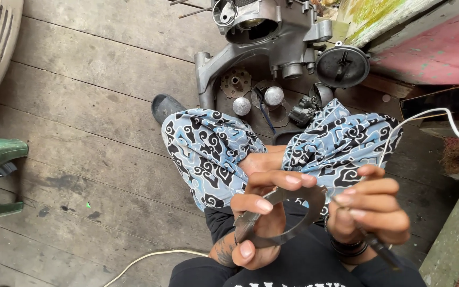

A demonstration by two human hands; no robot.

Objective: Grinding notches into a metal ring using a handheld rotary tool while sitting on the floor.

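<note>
Floorboards (pixel 96 106) carry a grey engine casing (pixel 261 37) beyond patterned knees. Left hand (pixel 258 220) grips a flat metal ring plate (pixel 293 212) above the lap; right hand (pixel 370 207) is closed around a thin dark tool (pixel 381 250), touching the ring's edge.

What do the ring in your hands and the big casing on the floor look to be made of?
The ring-shaped part, held in the left hand and touched by the right hand, looks like thin, dull grey metal with flat, sharp edges, possibly a gasket. The engine casing looks like cast aluminium: matte silver, thick ribbed walls.
</note>
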